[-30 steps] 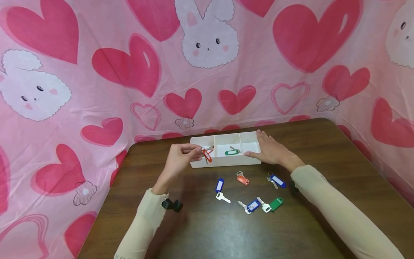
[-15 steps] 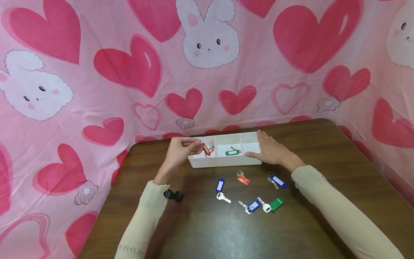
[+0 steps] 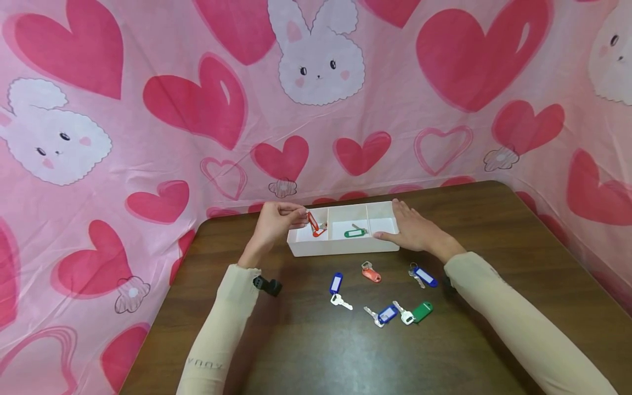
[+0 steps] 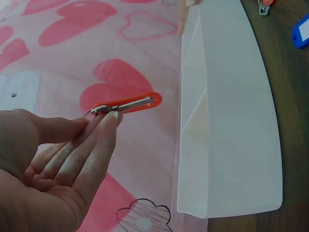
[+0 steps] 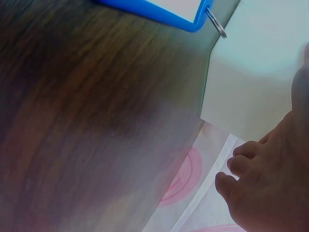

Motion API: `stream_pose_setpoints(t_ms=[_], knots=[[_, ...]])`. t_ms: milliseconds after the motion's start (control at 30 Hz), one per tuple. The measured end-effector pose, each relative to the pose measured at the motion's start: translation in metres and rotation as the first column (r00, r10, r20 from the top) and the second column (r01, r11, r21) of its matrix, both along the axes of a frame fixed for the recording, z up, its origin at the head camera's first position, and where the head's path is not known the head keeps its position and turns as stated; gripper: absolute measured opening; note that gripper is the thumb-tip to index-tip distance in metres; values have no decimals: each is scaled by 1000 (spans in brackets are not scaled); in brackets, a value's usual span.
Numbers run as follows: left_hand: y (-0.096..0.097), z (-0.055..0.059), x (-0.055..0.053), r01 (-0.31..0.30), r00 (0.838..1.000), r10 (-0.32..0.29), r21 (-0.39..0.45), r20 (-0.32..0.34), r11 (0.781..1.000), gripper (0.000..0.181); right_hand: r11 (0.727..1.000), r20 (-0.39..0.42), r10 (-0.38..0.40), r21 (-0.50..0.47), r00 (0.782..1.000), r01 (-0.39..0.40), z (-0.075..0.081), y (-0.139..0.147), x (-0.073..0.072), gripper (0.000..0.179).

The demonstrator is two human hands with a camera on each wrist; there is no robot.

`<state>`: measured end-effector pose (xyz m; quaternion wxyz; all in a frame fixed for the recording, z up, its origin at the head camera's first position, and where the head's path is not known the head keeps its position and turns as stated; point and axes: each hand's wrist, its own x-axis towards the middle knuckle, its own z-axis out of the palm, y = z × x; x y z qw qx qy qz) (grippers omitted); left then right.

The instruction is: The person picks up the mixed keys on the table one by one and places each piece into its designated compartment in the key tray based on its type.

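The left hand (image 3: 280, 220) pinches a red tag (image 3: 313, 222), slanting far-left to near-right over the left compartment of the box (image 3: 345, 247), whose right end the spread right hand (image 3: 418, 227) touches.

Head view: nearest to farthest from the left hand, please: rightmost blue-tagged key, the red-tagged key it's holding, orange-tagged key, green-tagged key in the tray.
1. Red-tagged key: in the left hand.
2. Green-tagged key: middle compartment of the white tray.
3. Orange-tagged key: on the table, in front of the tray.
4. Blue-tagged key: on the table, farthest right.
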<state>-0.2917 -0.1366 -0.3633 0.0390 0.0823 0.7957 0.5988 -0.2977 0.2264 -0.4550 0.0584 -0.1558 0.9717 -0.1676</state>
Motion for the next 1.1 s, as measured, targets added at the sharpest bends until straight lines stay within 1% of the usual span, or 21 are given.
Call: stream_pose_setpoints(t_ms=[100, 167, 367, 533, 633, 867, 1033, 1100], knots=[[0, 1, -5, -2, 1000, 3, -36, 9, 999, 26, 1000, 0, 1, -1, 1000, -1, 1, 0, 1, 127], [-1, 2, -9, -4, 1000, 6, -54, 27, 999, 26, 1000, 1, 2, -2, 1000, -2, 1, 0, 1, 127], [0, 3, -17, -10, 997, 15, -66, 79, 998, 26, 1000, 7, 2, -7, 1000, -2, 2, 1, 2, 127], [0, 2, -23, -5, 996, 12, -72, 91, 997, 24, 1000, 1, 2, -6, 1000, -2, 1, 1, 1, 127], [0, 3, -28, -1, 995, 11, -99, 99, 995, 24, 1000, -3, 3, -5, 1000, -3, 0, 1, 1, 127], [0, 1, -40, 7, 990, 12, -132, 143, 991, 24, 1000, -7, 1, -8, 1000, -1, -1, 1, 0, 127], [2, 1, -44, 10, 988, 17, -173, 154, 985, 22, 1000, -4, -2, -6, 1000, 2, -2, 1, -1, 127], [2, 1, -46, 16, 987, 12, -174, 159, 985, 22, 1000, -4, -4, -5, 1000, 4, -3, 1, -1, 128]])
